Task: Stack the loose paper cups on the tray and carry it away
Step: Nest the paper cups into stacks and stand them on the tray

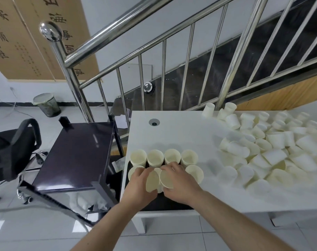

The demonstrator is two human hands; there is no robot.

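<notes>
**Light cups, easily crushed: hold them by the wall, low and gently**

Both hands are at the near left corner of the white worktop (181, 127), over a dark tray (165, 202) that sits at the worktop's front edge. The left hand (137, 183) has its fingers curled round one tilted paper cup (152, 181), its mouth turned toward the camera. The right hand (181, 183) grips a second cup (166, 179) just beside the first, fingers wrapped over its wall. The two cups touch or nearly touch; it looks as though one is about to be nested into the other or set down in the near row.

On the tray stand upright cup stacks (164, 156), four in the far row and more in the near row, partly hidden by the hands. To the right, well apart from the tray, a large heap of loose cups (273, 147) lies tumbled on the worktop, so most of the work looks undone.

The cups appear to be thin paper: very light, soft in the wall, stiffer at the rolled rim. A hard squeeze would likely dent them; a light hold round the mid-wall should do. Nested stacks can lean, and they will slide on a smooth tray. When carrying, the tray is best taken at two opposite edges and kept level.
</notes>
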